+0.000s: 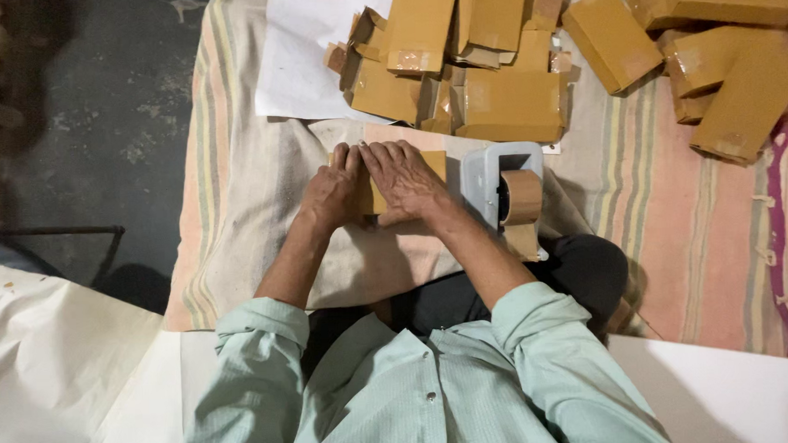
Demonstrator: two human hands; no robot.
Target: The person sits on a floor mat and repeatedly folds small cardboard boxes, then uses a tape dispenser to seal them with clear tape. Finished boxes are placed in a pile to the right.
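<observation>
Both my hands lie flat, palms down, on a small brown cardboard box (431, 166) resting on the beige cloth (262, 191) just ahead of my lap. My left hand (330, 193) covers its near-left part, fingers stretched forward, and my right hand (403, 179) lies close alongside, its fingers slanting over toward the left so the two sets of fingertips nearly meet; neither hand curls around the box, they only press on its top. Only the box's right end shows, a flat matte rectangle with a square corner. Just to the right stands a grey plastic tape dispenser (488, 176) carrying a roll of glossy brown packing tape (522, 196). Beyond it lies a jumbled heap of taped cardboard boxes (458, 66), partly on a white paper sheet (305, 54), with more oblong boxes (720, 57) scattered at the far right on the striped blanket (691, 237). My pale green ribbed sleeves (555, 329) are rolled to the elbow.
</observation>
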